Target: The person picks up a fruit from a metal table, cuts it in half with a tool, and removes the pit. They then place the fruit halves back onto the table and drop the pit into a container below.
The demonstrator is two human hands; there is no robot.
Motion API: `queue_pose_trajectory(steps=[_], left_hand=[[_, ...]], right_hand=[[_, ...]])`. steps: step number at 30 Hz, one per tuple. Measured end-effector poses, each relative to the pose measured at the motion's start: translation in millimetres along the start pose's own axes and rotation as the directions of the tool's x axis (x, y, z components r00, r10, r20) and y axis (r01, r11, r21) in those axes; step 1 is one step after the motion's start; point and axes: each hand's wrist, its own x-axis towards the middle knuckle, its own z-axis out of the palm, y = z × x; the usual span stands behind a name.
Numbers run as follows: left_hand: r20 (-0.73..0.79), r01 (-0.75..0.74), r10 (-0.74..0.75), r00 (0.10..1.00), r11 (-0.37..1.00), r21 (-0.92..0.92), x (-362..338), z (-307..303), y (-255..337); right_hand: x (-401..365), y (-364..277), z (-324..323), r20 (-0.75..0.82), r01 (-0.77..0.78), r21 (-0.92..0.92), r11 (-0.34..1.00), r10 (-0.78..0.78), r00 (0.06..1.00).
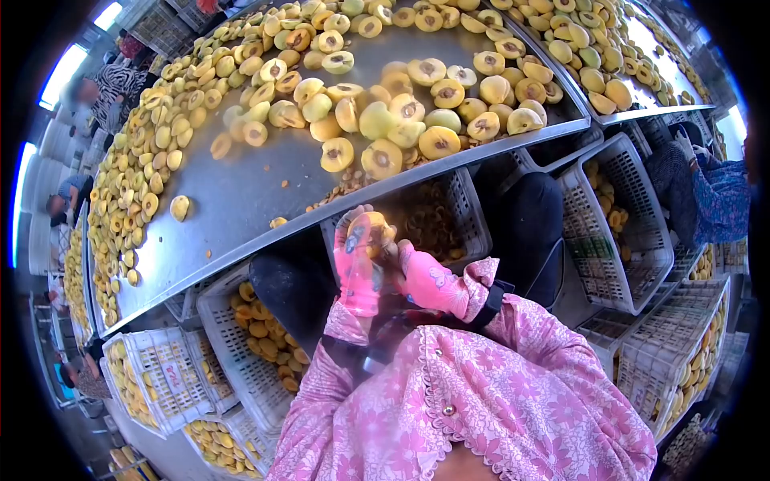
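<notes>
My left hand, in a pink glove, is wrapped round a halved yellow fruit just below the metal table's edge. My right hand, also gloved in pink, is closed close against that fruit; what its fingers grip is too small and blurred to make out. Under and beyond my hands, a crate holds brown pits or scraps. Many halved yellow fruits with brown centres lie on the metal table in front of me.
A white crate of fruit halves stands at my left, with more crates beyond. Another crate stands to the right, near a person in blue. Other people are at the far left. My knees flank the scrap crate.
</notes>
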Motion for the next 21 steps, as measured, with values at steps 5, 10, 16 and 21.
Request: queue_pose_trajectory(steps=[5, 10, 16, 21], left_hand=[[0.040, 0.126, -0.124, 0.992, 0.991, -0.050, 5, -8, 5], [0.055, 0.168, -0.179, 0.982, 0.972, 0.163, 10, -13, 15], [-0.066, -0.019, 0.053, 0.996, 0.898, 0.439, 16, -22, -4], [-0.030, 0.017, -0.002, 1.000, 0.859, 0.512, 16, -28, -1]], right_hand=[[2, 6, -5, 0.091, -0.095, 0.631, 0.770, 0.048, 0.995], [3, 3, -6, 0.112, -0.155, 0.474, 0.867, 0.115, 0.987], [8, 7, 5, 0.201, -0.145, 0.510, 0.848, 0.046, 0.978], [10, 25, 25, 0.143, 0.164, 0.396, 0.903, -0.238, 0.961]])
